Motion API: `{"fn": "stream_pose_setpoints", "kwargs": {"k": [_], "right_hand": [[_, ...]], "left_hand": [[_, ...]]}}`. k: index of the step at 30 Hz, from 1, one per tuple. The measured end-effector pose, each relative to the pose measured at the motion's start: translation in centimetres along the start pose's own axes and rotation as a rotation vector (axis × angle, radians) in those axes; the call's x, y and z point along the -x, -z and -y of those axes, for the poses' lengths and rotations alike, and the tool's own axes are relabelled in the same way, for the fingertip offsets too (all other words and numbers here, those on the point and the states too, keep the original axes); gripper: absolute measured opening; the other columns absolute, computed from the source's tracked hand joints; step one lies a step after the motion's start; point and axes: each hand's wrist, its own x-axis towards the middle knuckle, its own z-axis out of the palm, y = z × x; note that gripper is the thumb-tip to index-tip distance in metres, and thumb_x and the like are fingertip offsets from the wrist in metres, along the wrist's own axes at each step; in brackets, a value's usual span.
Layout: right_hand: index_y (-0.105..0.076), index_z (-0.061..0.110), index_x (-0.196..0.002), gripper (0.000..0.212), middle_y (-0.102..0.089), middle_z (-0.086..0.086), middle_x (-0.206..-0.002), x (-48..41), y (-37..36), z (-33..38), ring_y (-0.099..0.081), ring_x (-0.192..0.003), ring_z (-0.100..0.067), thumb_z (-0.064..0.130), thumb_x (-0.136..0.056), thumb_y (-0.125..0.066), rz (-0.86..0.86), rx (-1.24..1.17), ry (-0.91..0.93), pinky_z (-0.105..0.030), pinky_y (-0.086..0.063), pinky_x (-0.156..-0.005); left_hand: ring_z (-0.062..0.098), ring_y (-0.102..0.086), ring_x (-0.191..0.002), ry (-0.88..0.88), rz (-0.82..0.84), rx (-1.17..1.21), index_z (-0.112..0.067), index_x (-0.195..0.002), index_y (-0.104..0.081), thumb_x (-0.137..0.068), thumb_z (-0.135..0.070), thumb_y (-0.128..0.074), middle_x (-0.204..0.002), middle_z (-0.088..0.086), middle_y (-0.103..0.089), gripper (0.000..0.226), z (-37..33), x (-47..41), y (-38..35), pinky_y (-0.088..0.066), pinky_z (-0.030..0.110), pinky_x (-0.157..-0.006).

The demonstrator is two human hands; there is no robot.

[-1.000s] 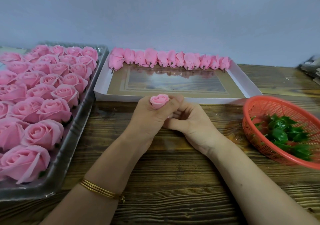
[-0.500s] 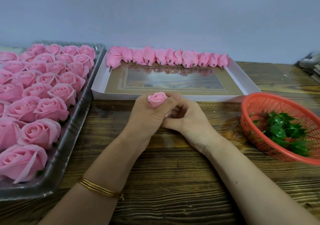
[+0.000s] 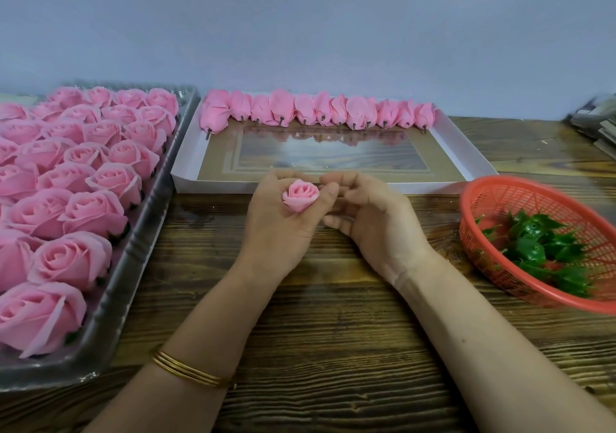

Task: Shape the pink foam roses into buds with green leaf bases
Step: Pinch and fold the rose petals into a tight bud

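My left hand [image 3: 280, 229] is closed around a small pink foam rose bud [image 3: 301, 195], whose top shows above my fingers. My right hand [image 3: 370, 222] sits just to its right, thumb and fingertips touching the bud's side. Several open pink foam roses [image 3: 83, 182] fill a clear plastic tray [image 3: 140, 266] on the left. A row of shaped pink buds [image 3: 316, 111] lies along the far edge of a white shallow box [image 3: 456, 152]. Green leaf bases [image 3: 540, 249] lie in a red mesh basket [image 3: 500, 199] at the right.
The table [image 3: 333, 332] is dark grained wood, with a pale wall behind it. A stack of grey items [image 3: 596, 122] sits at the far right edge. A gold bangle [image 3: 190, 371] circles my left wrist.
The bud now shows more of itself above my left fingers, with its petals visible. Both hands stayed at the same spot in front of the white box.
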Motion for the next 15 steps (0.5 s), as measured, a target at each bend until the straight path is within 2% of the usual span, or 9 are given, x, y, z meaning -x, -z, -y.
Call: {"fn": "stream_pose_setpoints", "kwargs": {"k": [2,4,7,10,15], "right_hand": [[-0.063,0.007,-0.097,0.029,-0.063,-0.006,-0.085,0.02,0.06,0.02,-0.058,-0.081,-0.016,0.018,-0.07,-0.06,-0.057,0.025,0.026,-0.027,-0.049,-0.073],[-0.063,0.008,-0.093,0.022,-0.064,-0.006,-0.082,0.09,-0.23,-0.25,-0.06,-0.081,-0.016,0.018,-0.075,-0.072,-0.05,0.066,0.049,-0.027,-0.049,-0.074],[-0.066,0.006,-0.089,0.025,-0.07,-0.012,-0.085,0.23,-0.64,-0.64,-0.067,-0.082,-0.021,0.021,-0.073,-0.078,-0.042,0.101,0.074,-0.033,-0.055,-0.081],[-0.069,0.003,-0.09,0.03,-0.069,-0.02,-0.092,0.3,-0.73,-0.77,-0.066,-0.088,-0.028,0.02,-0.067,-0.078,-0.08,0.152,0.08,-0.045,-0.051,-0.094],[-0.068,0.003,-0.088,0.041,-0.069,-0.019,-0.09,0.34,-0.83,-0.66,-0.065,-0.087,-0.028,0.023,-0.057,-0.085,-0.071,0.148,0.069,-0.045,-0.05,-0.094]], "left_hand": [[0.016,-0.059,-0.073,-0.024,0.002,-0.089,-0.013,-0.068,-0.062,-0.085,-0.026,-0.074,-0.081,0.008,-0.063,0.025,0.24,-0.05,0.02,-0.048,0.03,-0.068],[0.017,-0.059,-0.069,-0.037,0.054,-0.096,-0.013,-0.069,-0.065,-0.086,-0.028,-0.073,-0.073,0.003,-0.064,0.023,0.31,0.1,0.06,-0.05,0.037,-0.067],[0.018,-0.068,-0.083,-0.034,0.14,-0.116,-0.012,-0.092,-0.074,-0.088,-0.025,-0.07,-0.085,0.002,-0.073,0.013,0.25,0.29,0.01,-0.054,0.047,-0.078],[0.011,-0.068,-0.089,-0.033,0.146,-0.144,-0.016,-0.097,-0.074,-0.089,-0.022,-0.07,-0.092,-0.003,-0.074,0.011,0.29,0.26,0.06,-0.056,0.04,-0.082],[0.009,-0.067,-0.078,-0.059,0.112,-0.168,-0.017,-0.084,-0.073,-0.087,-0.024,-0.073,-0.083,-0.003,-0.073,0.008,0.69,0.31,-0.03,-0.054,0.025,-0.07]]}}
